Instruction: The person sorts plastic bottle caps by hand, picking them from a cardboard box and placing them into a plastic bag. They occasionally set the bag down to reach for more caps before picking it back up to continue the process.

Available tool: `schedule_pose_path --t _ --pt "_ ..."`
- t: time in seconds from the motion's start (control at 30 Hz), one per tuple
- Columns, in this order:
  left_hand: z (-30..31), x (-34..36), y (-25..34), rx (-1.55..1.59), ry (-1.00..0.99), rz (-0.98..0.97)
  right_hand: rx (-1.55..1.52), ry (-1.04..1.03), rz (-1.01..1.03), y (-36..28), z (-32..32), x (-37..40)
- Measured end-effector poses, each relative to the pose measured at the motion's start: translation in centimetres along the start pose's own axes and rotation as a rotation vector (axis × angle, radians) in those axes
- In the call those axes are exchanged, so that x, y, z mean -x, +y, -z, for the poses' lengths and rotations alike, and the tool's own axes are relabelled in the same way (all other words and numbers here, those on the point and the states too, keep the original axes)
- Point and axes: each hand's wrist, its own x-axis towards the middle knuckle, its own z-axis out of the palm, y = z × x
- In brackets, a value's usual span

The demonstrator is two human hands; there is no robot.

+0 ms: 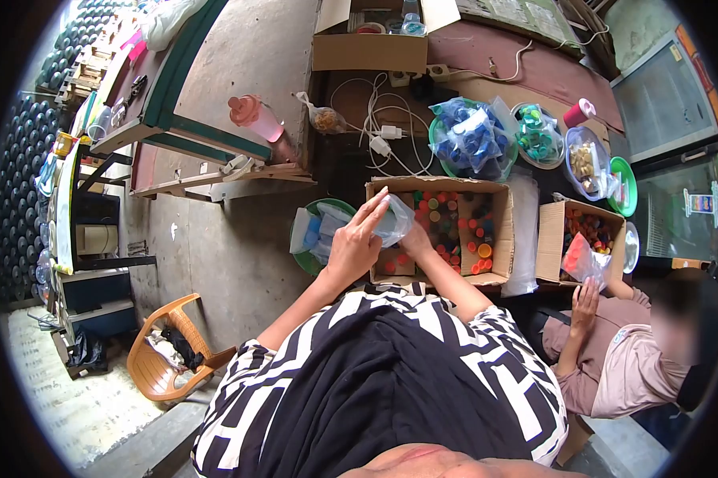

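Thin, crinkled and clear, the plastic bag [399, 221] sits between my hands, above the cardboard box's [506, 231] left part. My left hand [357, 245] touches it, fingers nearly straight; my right hand [414, 241] is partly behind it. I can't tell how tightly either grip closes. Round orange, red and green caps [445, 219] leave bare cardboard between them.

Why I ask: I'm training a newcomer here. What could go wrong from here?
The thin plastic bag between the left hand and right hand might slip or tear. Loose caps from the cardboard box could stray into the green basin beside it. The white cables looped behind the box might snag a reaching hand.
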Motion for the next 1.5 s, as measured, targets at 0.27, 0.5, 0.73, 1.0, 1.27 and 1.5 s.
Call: schedule_pose_path --t 0.27,0.5,0.73,1.0,1.27,1.5 --pt "0.0 -1.0 -0.2 0.078 -0.025 0.033 0.01 0.583 -0.147 -9.5 11.4 -0.1" --pt "-0.3 -2.3 1.4 0.119 -0.15 0.122 0.107 0.387 0.272 -18.2 14.1 -1.5" --pt "0.7 -2.1 0.4 0.059 -0.011 0.11 -0.253 0.705 -0.321 -7.1 9.3 -1.2" --pt "0.5 -0.6 0.1 0.14 0.139 0.115 0.245 -0.228 -0.132 -1.7 -1.2 1.5" --pt "0.2 0.9 1.2 0.099 0.099 0.169 0.241 -0.187 -0.14 -1.5 -0.8 0.7" --pt "-1.1 1.3 1.9 0.091 0.1 0.198 -0.111 0.338 -0.366 -3.2 9.4 2.2"
